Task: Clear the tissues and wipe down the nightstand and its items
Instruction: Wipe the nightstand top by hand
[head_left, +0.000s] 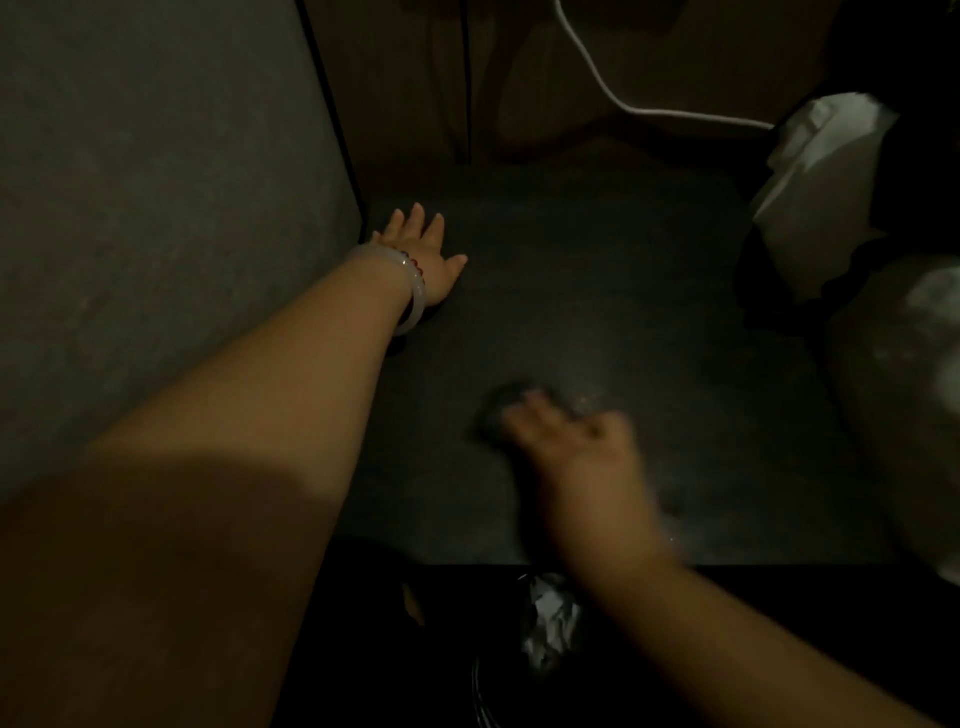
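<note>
Dark nightstand top (597, 291) | left hand (421, 254) flat, fingers spread | right hand (576, 447) blurred over cloth (501, 410), grip unclear

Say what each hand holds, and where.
Left hand holds nothing, flat on the nightstand. Right hand rests on a dark cloth; blur hides any grip.

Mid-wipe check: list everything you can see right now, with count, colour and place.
nightstand top: one, dark, centre
wiping cloth: one, dark grey, on the top under the right fingers, blurred
tissues: one bunch, white, right rear
crumpled tissue: one, white, below the front edge
cable: one, white, behind the nightstand
rounded object: one, pale grey, right edge, unclear what
padded surface: one, grey, left
bracelet: one, pale, left wrist
left hand: flat on the top, rear left
right hand: on the cloth, blurred
</note>
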